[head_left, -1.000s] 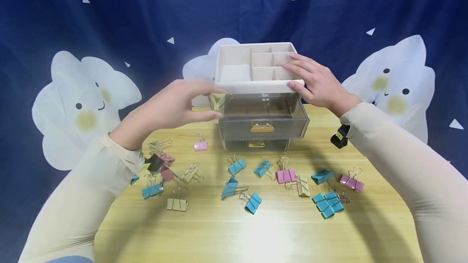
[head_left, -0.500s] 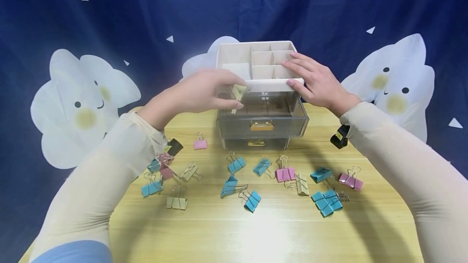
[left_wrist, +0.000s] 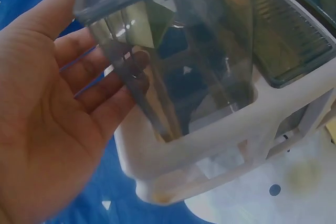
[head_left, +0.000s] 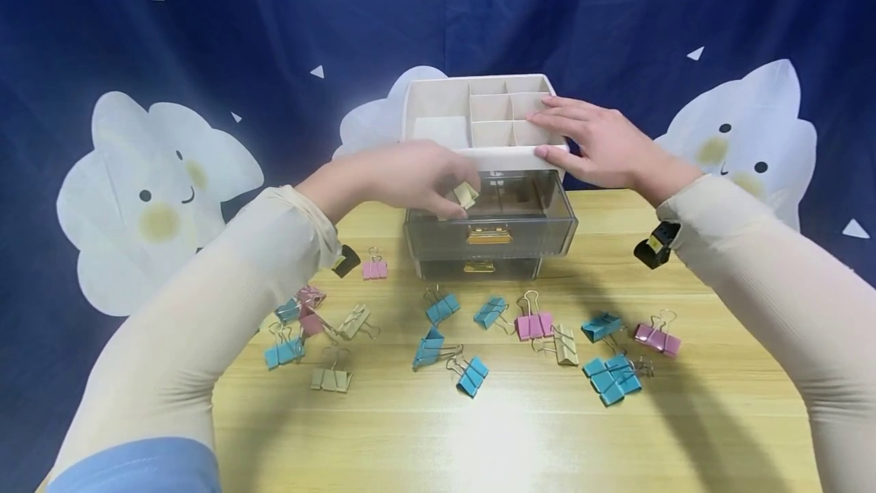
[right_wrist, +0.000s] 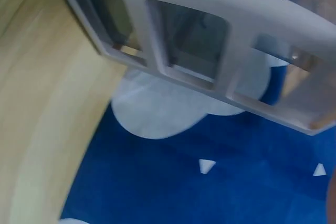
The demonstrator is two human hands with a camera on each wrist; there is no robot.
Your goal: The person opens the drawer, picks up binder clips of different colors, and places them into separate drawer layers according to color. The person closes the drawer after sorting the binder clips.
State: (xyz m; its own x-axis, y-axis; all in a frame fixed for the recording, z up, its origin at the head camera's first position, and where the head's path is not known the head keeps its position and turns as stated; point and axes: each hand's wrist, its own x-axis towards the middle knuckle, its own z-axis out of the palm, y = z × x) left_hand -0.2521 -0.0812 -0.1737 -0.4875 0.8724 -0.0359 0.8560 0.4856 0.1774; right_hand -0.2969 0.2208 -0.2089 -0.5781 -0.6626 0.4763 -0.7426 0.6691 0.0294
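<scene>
Left hand has a pale yellow metal binder clip pinched between thumb and fingers, not let go. Clip is at the upper smoky clear plastic drawer, over the opening, toward its 9 o'clock end; how deep it sits below the drawer's rim can't be told. Right hand lies on the 3 o'clock side of the white plastic compartment tray on top, thumb at the front edge, fingers across the dividers, not clenched; looks like it's steadying the unit. Progress, judged: upper drawer already out toward 6 o'clock, clip brought to it, release not yet done. Lower smoky drawer looks closed. Blue binder clips, pink binder clips and other pale yellow binder clips lie loose on the pale wood table, 4 through 8 o'clock of the unit, so plenty looks left outside. Drawer contents: can't make out. Clip orientation: body tilted in the head view; left wrist view seems to show its darker triangular end facing about 3 o'clock. Long axis can't be called reliably; fingers and smoky plastic get in the way.
</scene>
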